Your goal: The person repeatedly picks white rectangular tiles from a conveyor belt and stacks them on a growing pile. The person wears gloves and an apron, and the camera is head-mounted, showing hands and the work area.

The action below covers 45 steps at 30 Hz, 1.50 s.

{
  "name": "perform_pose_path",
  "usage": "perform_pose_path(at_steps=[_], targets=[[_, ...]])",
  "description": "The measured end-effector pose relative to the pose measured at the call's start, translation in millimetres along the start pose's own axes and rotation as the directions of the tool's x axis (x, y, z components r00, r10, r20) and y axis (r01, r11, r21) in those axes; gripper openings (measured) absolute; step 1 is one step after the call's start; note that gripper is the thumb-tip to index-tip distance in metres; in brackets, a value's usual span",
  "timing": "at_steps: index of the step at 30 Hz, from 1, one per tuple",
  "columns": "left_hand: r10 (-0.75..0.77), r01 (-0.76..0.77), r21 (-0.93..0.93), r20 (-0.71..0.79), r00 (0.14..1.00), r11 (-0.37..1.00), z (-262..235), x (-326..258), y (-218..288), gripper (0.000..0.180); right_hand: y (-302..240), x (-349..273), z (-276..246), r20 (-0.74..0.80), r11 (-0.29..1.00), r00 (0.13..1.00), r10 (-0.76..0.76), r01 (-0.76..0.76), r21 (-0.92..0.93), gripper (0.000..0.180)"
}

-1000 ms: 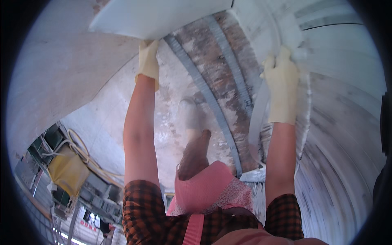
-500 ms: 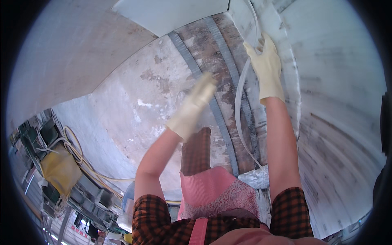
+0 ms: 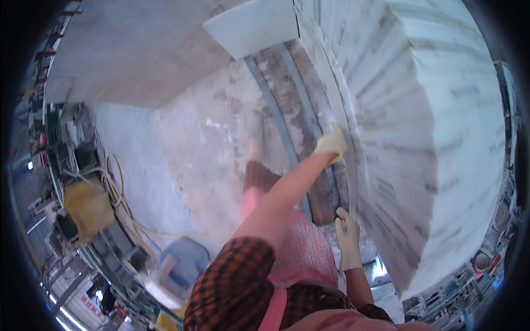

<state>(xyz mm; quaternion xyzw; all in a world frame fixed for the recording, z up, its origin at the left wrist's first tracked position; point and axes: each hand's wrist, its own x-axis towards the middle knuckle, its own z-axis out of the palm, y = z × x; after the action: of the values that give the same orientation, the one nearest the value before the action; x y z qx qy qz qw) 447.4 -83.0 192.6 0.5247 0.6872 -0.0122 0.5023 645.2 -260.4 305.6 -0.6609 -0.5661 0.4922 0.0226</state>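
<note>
Head view. The left gloved hand (image 3: 332, 146) reaches across to a long pale strip (image 3: 351, 176); its fingers lie close together against the strip's edge, and whether they grip it cannot be told. The right gloved hand (image 3: 348, 238) is nearer the body, its fingers bent and drawn narrow beside the strip's lower end; contact is likewise hard to make out. The strip thus runs past both sets of fingers, rising beyond the left ones.

Containers: well to the left of the right fingers, and lower, is a round blue tub (image 3: 186, 263); a blurred pale form overlaps its near side, and what the tub holds cannot be told. Farther left of the fingers lies a yellow sack-like sheet (image 3: 88, 209), its contents, if any, not discernible, with a cream hose (image 3: 117, 193) looped just beside it.

Just left of the left fingers, two grey ribbed bands (image 3: 270, 105) curve over a worn brown surface (image 3: 321, 208). Right of both hands rises a large pale streaked block (image 3: 381, 149), blurred along its streaks. Above the left fingers, a white panel (image 3: 251, 27) is cut off by the upper edge. The left forearm hides part of the pink apron (image 3: 306, 248).
</note>
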Motion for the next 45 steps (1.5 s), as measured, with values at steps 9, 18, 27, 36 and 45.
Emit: perform_pose_path(at_steps=[9,18,27,36,45], targets=[[0.002,-0.065,-0.267,-0.230,0.973,0.961,77.9,-84.4,-19.9,0.044,167.7,-117.1,-69.1,0.012,0.952,0.983,0.185,-0.183,0.245,0.036],[-0.268,-0.477,-0.657,-0.710,0.651,0.584,90.1,-368.7,27.2,0.031,317.5,-180.6,-111.8,0.076,0.921,0.938,0.339,-0.348,0.176,0.035],[-0.297,-0.071,-0.513,-0.599,0.744,0.855,189.2,-384.8,-101.7,0.036,417.4,-197.8,-63.0,0.119,0.870,0.988,-0.094,0.140,-0.473,0.038],[-0.225,0.224,-0.043,-0.033,0.974,0.974,320.4,-381.7,-234.9,0.041,449.8,-338.6,-85.2,-0.280,0.952,0.920,0.273,-0.300,-0.057,0.044],[0.052,-0.042,-0.083,0.122,0.991,0.996,251.6,-326.4,-85.7,0.041,460.0,-439.8,-65.0,-0.565,0.856,0.649,0.509,-0.452,0.252,0.038]])
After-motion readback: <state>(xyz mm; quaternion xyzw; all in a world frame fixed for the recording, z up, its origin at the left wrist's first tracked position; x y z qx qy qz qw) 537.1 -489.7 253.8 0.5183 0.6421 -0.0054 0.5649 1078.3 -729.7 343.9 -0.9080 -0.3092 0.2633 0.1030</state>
